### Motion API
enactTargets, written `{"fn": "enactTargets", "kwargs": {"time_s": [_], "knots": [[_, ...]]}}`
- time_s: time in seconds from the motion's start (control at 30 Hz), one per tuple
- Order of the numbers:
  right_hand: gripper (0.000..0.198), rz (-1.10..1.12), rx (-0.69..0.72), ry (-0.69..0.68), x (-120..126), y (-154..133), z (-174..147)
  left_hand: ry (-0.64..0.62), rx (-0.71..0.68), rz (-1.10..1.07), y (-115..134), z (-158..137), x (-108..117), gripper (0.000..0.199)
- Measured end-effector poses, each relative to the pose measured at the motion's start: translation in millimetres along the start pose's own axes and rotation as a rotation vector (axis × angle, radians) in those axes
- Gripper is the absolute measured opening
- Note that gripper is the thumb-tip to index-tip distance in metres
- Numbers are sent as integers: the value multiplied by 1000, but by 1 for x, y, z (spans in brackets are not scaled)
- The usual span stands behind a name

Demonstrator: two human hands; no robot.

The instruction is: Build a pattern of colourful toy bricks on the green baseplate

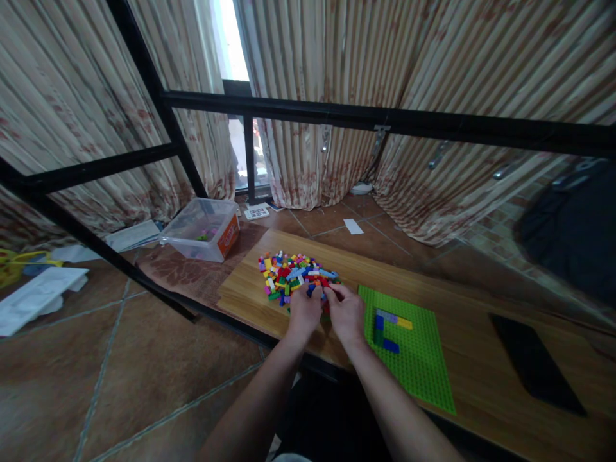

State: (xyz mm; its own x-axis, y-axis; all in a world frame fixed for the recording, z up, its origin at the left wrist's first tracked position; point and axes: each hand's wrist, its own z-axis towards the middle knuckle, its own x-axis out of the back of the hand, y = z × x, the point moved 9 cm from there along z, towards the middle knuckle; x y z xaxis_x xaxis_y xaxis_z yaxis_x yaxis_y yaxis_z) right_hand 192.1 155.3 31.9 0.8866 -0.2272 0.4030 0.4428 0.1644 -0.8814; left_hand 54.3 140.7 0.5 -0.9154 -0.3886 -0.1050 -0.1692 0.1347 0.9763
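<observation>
A heap of small toy building bricks [287,273] in many colours lies on the wooden board. My left hand [307,311] is at the near edge of the heap, its fingers curled in, with blue bricks close to the fingertips. Beside it, my right hand [346,312] has thumb and fingers pinched together near some red bricks [325,281]. Whatever the fingertips grip is too small and partly hidden. To the right lies a green baseplate [423,366], bearing a bracket-shaped row of grey, yellow, blue and dark green bricks [380,330].
A clear plastic box [199,228] with a few bricks inside stands beyond the board's left end. A flat black object [536,362] lies on the board [474,359] at right. A black metal frame [298,108] crosses before the curtains. White trays [41,298] rest on the tiled floor.
</observation>
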Motion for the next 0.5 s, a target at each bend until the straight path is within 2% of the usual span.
{"fn": "enactTargets", "kwargs": {"time_s": [0.07,0.3,0.37,0.5], "knots": [[22,-81,21,-2,1,1,3,7,-26,81,5,5,1,9],[21,-134,47,-10,9,0,5,13,-173,327,29,9,2,8],[22,-128,50,0,14,-1,3,4,-188,354,28,9,3,8],[24,-80,24,-13,22,3,-3,-5,-133,294,16,12,11,10]]}}
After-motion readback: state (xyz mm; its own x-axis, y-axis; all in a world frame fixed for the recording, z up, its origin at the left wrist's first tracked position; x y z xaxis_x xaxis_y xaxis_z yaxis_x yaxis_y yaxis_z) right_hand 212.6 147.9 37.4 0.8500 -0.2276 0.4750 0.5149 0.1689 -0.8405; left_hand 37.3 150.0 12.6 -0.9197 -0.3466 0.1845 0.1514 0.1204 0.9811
